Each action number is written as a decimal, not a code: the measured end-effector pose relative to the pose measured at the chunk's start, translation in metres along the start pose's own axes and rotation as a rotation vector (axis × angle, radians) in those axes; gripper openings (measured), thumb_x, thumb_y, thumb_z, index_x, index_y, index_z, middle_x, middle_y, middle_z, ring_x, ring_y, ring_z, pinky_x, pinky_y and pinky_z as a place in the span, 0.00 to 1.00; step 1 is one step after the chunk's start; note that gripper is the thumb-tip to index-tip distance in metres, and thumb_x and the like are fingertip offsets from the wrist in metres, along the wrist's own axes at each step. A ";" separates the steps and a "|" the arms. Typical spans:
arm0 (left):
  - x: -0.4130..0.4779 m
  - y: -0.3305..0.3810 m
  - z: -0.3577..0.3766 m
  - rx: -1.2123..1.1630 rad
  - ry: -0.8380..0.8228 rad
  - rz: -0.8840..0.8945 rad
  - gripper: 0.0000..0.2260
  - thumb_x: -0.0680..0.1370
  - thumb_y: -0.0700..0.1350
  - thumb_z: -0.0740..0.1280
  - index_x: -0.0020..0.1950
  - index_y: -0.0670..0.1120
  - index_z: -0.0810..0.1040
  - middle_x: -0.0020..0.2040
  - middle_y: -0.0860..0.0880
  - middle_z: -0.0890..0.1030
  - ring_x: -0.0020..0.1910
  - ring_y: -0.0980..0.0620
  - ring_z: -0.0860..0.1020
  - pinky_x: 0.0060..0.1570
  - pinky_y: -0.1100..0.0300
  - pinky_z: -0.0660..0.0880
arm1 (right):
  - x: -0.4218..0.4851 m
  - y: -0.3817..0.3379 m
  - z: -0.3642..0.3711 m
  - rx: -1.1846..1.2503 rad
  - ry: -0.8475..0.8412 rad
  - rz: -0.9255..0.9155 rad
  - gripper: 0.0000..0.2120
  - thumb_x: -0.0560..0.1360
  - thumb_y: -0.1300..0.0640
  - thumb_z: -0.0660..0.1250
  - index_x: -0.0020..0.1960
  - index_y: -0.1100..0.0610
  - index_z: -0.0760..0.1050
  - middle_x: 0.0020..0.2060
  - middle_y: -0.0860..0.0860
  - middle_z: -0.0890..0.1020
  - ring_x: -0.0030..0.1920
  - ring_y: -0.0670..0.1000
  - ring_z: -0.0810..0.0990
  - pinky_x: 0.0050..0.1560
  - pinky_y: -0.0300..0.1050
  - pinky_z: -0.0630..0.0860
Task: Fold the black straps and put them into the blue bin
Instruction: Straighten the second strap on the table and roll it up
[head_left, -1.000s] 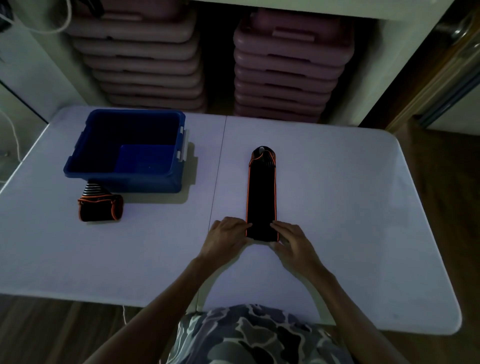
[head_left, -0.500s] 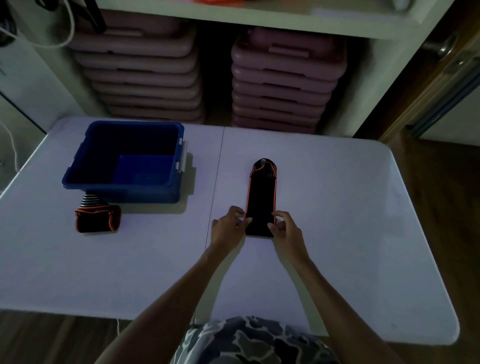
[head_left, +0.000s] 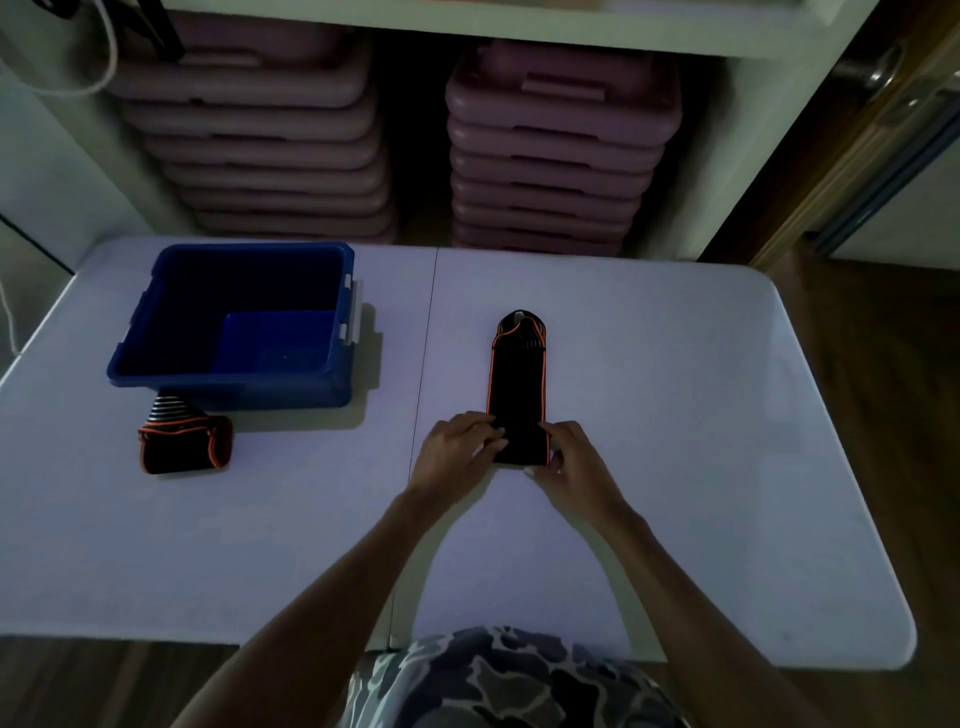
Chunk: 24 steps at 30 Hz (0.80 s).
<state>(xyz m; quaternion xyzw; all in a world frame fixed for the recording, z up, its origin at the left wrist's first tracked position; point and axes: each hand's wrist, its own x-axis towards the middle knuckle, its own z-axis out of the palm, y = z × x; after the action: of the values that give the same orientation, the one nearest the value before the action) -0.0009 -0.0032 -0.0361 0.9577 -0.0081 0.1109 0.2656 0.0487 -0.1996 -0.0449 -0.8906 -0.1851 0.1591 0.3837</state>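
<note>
Black with orange trim, two straps lie on the white counter (head_left: 675, 467). The left hand (head_left: 457, 449) and right hand (head_left: 574, 460) pinch the near end of the long strap (head_left: 518, 384), which runs away from them, flat. Far left, the folded strap (head_left: 184, 447) sits just beside one blue bin (head_left: 130, 358). Beyond stand two stacks (head_left: 556, 156) of pink cases.

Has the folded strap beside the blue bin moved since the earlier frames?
No. The folded strap lies against the blue bin's near-left corner, as before.
</note>
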 end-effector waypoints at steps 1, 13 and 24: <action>-0.002 -0.007 -0.002 0.023 -0.032 0.046 0.15 0.72 0.55 0.67 0.53 0.48 0.81 0.54 0.50 0.83 0.52 0.51 0.81 0.48 0.56 0.75 | 0.001 0.001 -0.003 0.017 -0.007 -0.008 0.27 0.71 0.55 0.72 0.68 0.56 0.70 0.53 0.49 0.73 0.42 0.46 0.77 0.43 0.37 0.75; 0.004 0.002 -0.009 -0.191 -0.235 -0.413 0.12 0.76 0.56 0.64 0.43 0.48 0.76 0.35 0.51 0.76 0.38 0.47 0.77 0.36 0.59 0.66 | 0.014 -0.011 -0.011 0.134 -0.031 0.196 0.23 0.76 0.38 0.61 0.35 0.57 0.68 0.30 0.48 0.72 0.31 0.50 0.71 0.33 0.46 0.65; 0.007 0.013 -0.003 -0.095 -0.049 -0.289 0.11 0.78 0.45 0.60 0.58 0.47 0.76 0.53 0.46 0.80 0.46 0.45 0.80 0.42 0.55 0.75 | 0.014 -0.023 -0.005 0.160 0.066 0.073 0.18 0.73 0.50 0.68 0.61 0.43 0.69 0.52 0.42 0.77 0.42 0.44 0.77 0.44 0.43 0.76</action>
<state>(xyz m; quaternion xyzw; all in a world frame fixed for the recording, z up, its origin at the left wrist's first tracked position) 0.0046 -0.0120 -0.0255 0.9377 0.1182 0.0474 0.3233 0.0583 -0.1821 -0.0262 -0.8681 -0.1265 0.1578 0.4533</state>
